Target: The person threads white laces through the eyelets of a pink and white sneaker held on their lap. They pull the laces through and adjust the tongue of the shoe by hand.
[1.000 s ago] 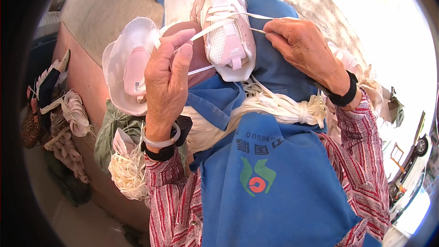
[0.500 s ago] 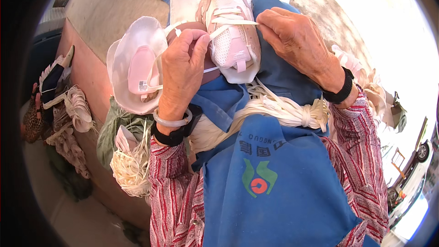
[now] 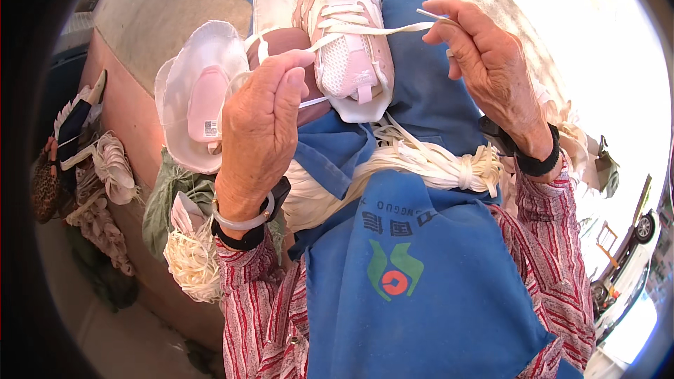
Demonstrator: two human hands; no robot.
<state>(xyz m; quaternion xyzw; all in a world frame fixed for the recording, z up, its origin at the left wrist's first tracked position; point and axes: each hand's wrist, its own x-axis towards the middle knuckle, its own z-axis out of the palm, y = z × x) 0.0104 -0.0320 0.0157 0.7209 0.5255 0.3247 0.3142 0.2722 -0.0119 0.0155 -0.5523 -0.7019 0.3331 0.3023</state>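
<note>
A pink and white shoe upper [image 3: 351, 60] lies across my lap with its heel tab toward me. A flat cream shoelace [image 3: 375, 30] crosses its lower eyelets. My left hand [image 3: 261, 119], left of the shoe, pinches one side of the lace between thumb and fingers. To the upper right, my right hand [image 3: 484, 63] grips the other side, its tipped end sticking out past the fingers, and the stretch between hand and shoe sags slightly. Another shoe upper [image 3: 168, 116], white with a pink insole, rests at the left, partly behind my left hand.
A tied bundle of cream laces [image 3: 421, 161] lies across my blue apron [image 3: 435, 260]. Below the left shoe hangs a tangle of laces [image 3: 196, 267] next to a green cloth bag [image 3: 172, 196]. More shoe parts [image 3: 112, 168] are at the far left. A pinkish ledge [image 3: 119, 98] runs alongside.
My right hand has moved right and up, drawing its lace end away from the shoe. My left hand has shifted slightly down and left.
</note>
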